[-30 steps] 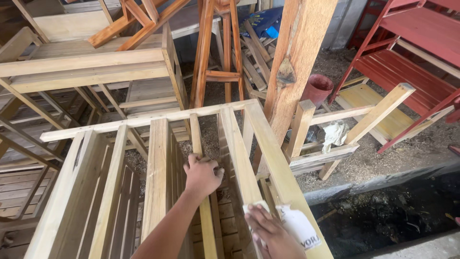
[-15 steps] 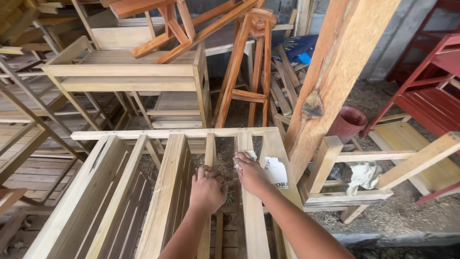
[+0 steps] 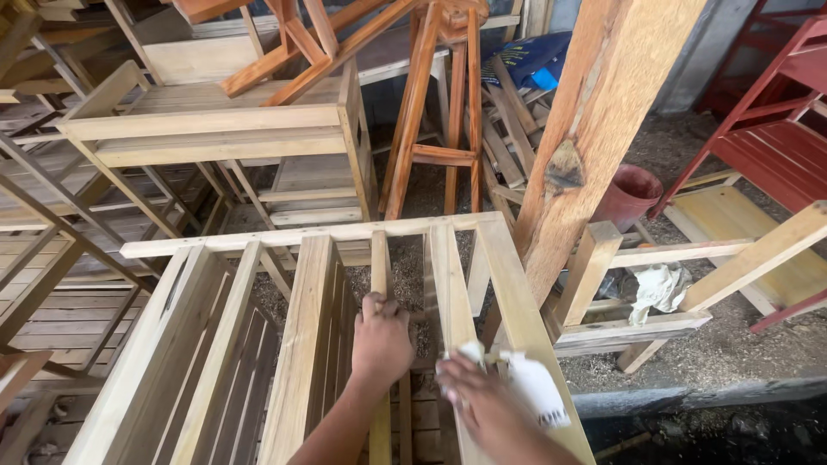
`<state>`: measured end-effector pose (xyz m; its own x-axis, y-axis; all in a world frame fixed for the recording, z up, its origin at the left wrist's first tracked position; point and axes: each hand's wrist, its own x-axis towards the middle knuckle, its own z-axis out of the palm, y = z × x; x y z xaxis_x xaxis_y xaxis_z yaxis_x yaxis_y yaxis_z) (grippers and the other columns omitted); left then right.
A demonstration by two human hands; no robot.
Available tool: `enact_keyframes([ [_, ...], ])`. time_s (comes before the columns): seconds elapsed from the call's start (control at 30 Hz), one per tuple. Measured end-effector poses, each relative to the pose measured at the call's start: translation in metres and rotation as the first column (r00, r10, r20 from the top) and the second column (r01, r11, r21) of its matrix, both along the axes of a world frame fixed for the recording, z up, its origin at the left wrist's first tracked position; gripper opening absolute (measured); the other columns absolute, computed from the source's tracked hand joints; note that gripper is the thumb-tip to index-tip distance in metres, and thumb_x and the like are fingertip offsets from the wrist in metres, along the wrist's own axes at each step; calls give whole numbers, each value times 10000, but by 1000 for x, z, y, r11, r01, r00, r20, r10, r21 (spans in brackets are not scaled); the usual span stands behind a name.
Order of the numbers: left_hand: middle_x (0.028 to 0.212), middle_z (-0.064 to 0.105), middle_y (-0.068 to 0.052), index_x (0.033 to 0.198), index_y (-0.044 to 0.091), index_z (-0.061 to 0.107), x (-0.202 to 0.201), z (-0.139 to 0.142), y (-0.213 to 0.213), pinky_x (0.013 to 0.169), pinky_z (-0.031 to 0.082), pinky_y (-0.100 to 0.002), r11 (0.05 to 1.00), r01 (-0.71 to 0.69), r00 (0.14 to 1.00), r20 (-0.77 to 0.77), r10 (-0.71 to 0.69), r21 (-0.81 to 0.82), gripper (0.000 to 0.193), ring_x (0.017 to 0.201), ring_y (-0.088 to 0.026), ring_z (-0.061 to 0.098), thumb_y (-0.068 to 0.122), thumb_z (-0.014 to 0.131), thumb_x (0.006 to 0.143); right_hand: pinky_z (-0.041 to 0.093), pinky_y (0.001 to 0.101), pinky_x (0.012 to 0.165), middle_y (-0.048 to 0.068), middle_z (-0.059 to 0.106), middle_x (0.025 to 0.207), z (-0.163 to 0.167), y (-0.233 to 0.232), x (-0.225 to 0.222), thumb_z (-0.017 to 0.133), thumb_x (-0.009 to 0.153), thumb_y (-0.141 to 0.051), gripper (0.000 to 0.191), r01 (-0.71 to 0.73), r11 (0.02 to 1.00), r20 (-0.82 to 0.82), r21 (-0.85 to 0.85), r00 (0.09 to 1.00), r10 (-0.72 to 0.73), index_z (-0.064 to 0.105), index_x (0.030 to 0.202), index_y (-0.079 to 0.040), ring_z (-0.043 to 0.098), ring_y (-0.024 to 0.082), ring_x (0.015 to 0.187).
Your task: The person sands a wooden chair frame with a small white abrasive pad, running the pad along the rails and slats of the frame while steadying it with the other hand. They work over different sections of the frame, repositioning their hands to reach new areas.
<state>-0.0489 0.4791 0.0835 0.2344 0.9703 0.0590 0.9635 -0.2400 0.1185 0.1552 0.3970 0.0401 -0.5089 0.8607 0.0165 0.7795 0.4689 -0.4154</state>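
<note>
1. The left hand (image 3: 382, 340) is curled around a narrow upright slat (image 3: 379, 275) of an unfinished slatted wooden frame (image 3: 310, 237), fingers wrapped onto the slat's edge and gripping it.
2. The right hand (image 3: 482, 405) is pressed flat, fingers closed over a sheet of white sandpaper (image 3: 534, 387), against the next slat (image 3: 452, 293) to the right. The hand is blurred, so how the fingers pinch the sheet cannot be made out.
3. The frame lies open side up directly below the camera, its top rail running left to right and its right side rail (image 3: 517, 319) just beside a thick raw timber post (image 3: 594, 129).
4. Behind it stand another bare wooden frame (image 3: 215, 129) and a tall stool (image 3: 439, 103). To the right lie a reddish bucket (image 3: 633, 194), a crumpled white rag (image 3: 659, 284) on a low rail, and red-painted furniture (image 3: 767, 146).
5. Risk, as a judgement: the sheet sits half off the slat, so it could slip from under the palm and let bare skin drag on rough wood, picking up splinters.
6. The left hand's fingers lie close beside the slat being rubbed; a stroke that overshoots could knock or scrape them.
7. The frame rests on stacked woodwork, so hard pressure on one side might rock it.
</note>
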Motion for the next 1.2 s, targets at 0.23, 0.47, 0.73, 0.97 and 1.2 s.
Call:
enact_keyframes([
  [0.23, 1426, 503, -144, 1290, 23, 602, 0, 14, 3, 1076, 395, -507, 984, 23, 997, -71, -36, -179, 436, 1433, -345, 280, 310, 574, 963, 169, 387, 1207, 41, 418, 1597, 13, 190, -29, 439, 988, -106, 426, 142, 980, -81, 143, 988, -131, 554, 1395, -58, 240, 196, 1526],
  [0.47, 1602, 234, -147, 1408, 51, 487, -8, 38, 32, 1179, 243, -592, 971, 15, 999, -30, -23, -238, 555, 1459, -367, 196, 369, 590, 966, 323, 369, 1219, 49, 492, 1539, 20, 193, -43, 458, 1058, -217, 380, 187, 954, -140, 235, 978, -157, 579, 1390, -77, 404, 224, 1490],
  [0.73, 1631, 238, -177, 1411, 51, 526, -3, 33, 112, 1176, 294, -552, 991, -10, 996, -87, -1, -131, 583, 1489, -399, 200, 275, 642, 885, 216, 447, 1202, -26, 449, 1581, 24, 80, -21, 363, 1018, -193, 462, 133, 990, 35, 54, 990, -135, 514, 1453, -152, 278, 180, 1534],
  [0.97, 1563, 295, -220, 1308, 55, 622, -11, 20, 108, 1132, 313, -583, 990, 17, 995, -96, -30, -142, 458, 1503, -426, 146, 316, 618, 931, 257, 399, 1274, -26, 437, 1607, 32, 238, -35, 423, 1040, -206, 403, 180, 974, -82, 141, 982, -169, 568, 1410, -137, 301, 176, 1542],
  [1.2, 1530, 391, -133, 1210, 86, 689, -14, 16, 108, 1107, 358, -567, 995, 0, 997, 71, 7, -100, 423, 1494, -410, 176, 311, 668, 852, 239, 491, 1223, -6, 360, 1621, 13, 142, -27, 383, 1062, -294, 475, 240, 963, 22, 121, 969, -244, 461, 1511, -159, 273, 190, 1525],
])
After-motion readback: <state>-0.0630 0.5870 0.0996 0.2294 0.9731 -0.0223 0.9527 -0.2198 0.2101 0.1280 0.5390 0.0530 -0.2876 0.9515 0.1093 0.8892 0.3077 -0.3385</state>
